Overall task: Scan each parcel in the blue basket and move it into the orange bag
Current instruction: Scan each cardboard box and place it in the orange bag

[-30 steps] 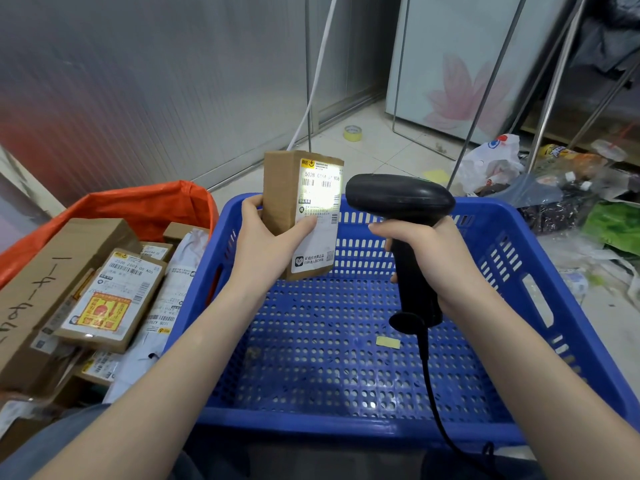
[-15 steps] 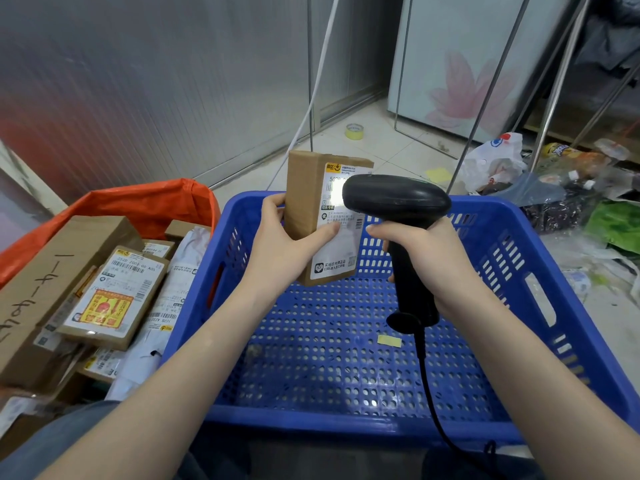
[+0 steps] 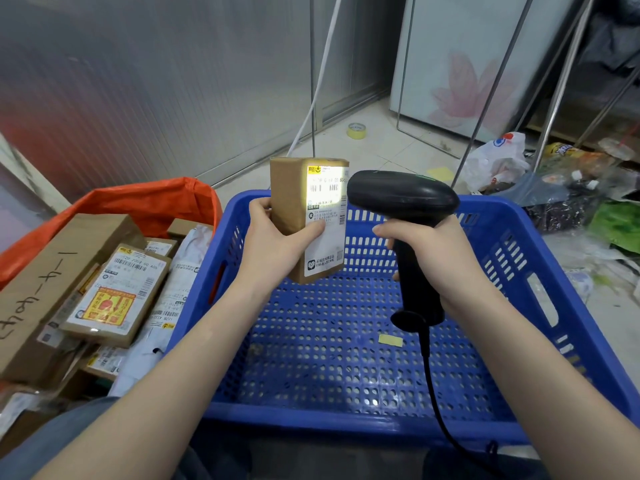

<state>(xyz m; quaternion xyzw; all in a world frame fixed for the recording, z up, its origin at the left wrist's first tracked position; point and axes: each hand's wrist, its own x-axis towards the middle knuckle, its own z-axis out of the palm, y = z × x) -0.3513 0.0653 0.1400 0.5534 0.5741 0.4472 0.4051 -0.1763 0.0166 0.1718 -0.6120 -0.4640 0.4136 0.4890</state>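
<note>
My left hand [image 3: 277, 244] grips a small brown cardboard parcel [image 3: 294, 202] upright above the blue basket [image 3: 561, 271], its white label facing right. My right hand [image 3: 436, 251] holds a black corded barcode scanner [image 3: 401, 199] just right of the parcel, its head close to the label. The scanner's light falls on the top of the label. The basket floor holds only a small yellow scrap [image 3: 390, 340]. The orange bag [image 3: 145, 202] stands to the left, filled with several labelled boxes and soft mailers.
A long brown box [image 3: 45, 289] with handwriting lies at the bag's left side. A yellow tape roll [image 3: 357, 130] sits on the tiled floor beyond. Plastic bags and clutter [image 3: 554, 188] pile up at the right, among metal rack legs.
The parcel and my left hand shifted right, closer to the scanner head, then rose slightly. The scanner light stays on the label.
</note>
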